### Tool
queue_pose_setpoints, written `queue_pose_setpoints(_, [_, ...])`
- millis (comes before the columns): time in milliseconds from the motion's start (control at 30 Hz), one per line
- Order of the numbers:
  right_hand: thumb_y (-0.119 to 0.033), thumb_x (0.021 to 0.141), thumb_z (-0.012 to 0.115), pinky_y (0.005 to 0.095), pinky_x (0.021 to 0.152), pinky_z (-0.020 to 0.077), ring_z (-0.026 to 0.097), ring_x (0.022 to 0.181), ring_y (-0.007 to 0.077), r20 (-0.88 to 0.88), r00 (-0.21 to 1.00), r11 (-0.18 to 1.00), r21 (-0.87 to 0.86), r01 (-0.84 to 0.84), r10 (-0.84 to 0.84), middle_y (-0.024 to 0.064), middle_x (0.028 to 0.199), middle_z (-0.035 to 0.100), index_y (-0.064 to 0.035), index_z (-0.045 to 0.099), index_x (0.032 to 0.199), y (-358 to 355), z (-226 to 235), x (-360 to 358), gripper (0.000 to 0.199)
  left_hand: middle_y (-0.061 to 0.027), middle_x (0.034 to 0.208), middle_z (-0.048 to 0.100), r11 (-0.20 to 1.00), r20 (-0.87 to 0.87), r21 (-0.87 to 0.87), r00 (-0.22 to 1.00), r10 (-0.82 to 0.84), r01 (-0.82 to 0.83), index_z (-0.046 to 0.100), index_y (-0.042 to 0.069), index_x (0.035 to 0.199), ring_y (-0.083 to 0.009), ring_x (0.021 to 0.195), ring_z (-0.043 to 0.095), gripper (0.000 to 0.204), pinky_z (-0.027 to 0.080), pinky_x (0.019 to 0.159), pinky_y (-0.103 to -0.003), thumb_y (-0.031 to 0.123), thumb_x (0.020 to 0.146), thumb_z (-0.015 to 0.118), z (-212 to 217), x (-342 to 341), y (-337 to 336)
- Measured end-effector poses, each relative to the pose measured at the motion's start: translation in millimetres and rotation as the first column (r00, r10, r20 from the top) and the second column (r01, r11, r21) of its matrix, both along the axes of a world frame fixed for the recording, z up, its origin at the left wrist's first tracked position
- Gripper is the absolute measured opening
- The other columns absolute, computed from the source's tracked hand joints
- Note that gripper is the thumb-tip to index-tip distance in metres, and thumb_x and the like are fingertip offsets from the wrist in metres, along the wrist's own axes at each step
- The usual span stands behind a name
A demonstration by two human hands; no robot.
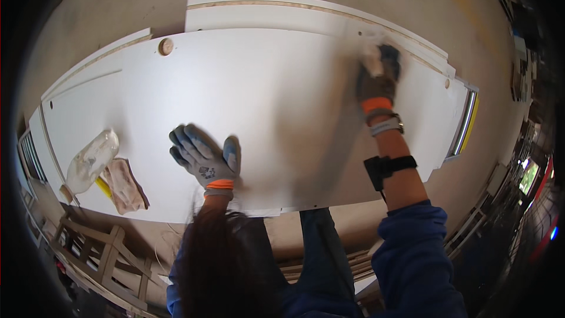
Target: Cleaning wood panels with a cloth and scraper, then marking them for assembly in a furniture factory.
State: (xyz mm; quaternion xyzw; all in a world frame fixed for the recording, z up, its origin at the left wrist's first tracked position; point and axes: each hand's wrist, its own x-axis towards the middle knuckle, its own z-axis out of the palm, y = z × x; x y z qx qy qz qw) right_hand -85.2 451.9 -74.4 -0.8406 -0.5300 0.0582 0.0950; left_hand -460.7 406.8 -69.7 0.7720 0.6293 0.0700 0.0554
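Note:
A large white panel (247,82) with a round cut-out near its far left edge lies in front of me. My left hand (206,156), in a grey glove with an orange cuff, rests flat on it, fingers stretched out and holding nothing. Toward the far right edge, my right hand (379,79), gloved alike, is closed on a pale cloth (372,62) against the panel. Motion smears both the fingers and the cloth. On the panel's left part lies a clear plastic bottle (91,162) beside a folded brownish cloth (125,185).
More white panels (247,15) show under the top one along the far side. A yellow strip-like thing (103,187) pokes out between bottle and cloth. Metal rails (465,123) stick out at the right end. A wooden frame (109,253) stands at the lower left.

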Motion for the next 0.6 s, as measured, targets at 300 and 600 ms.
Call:
queue_pose_setpoints(300, [-0.042, 0.085, 0.055, 0.0479, 0.123, 0.0062, 0.015, 0.149, 0.0355, -0.065, 0.885, 0.873, 0.210, -0.440, 0.461, 0.0205, 0.157, 0.029, 0.0003, 0.035, 0.148, 92, -17, -202, 0.078, -0.0279, 0.155, 0.022, 0.998, 0.028, -0.023, 0.998, 0.054, -0.053, 0.008, -0.002, 0.152, -0.0463, 0.146, 0.016, 0.097, 0.010, 0.114, -0.065, 0.052, 0.087, 0.056, -1, 1, 0])
queue_pose_setpoints(600, [-0.034, 0.097, 0.050, 0.0468, 0.119, 0.0232, 0.037, 0.140, 0.0325, 0.041, 0.999, 0.948, -0.319, 0.018, -0.005, 0.0151, 0.146, 0.045, -0.0090, 0.044, 0.145, 9, 2, -16, 0.054, -0.0282, 0.156, 0.018, 0.999, 0.064, -0.023, 0.997, 0.050, -0.049, 0.007, -0.002, 0.152, -0.0485, 0.145, 0.012, 0.100, 0.009, 0.113, -0.067, 0.055, 0.086, 0.058, -2, 2, -1])
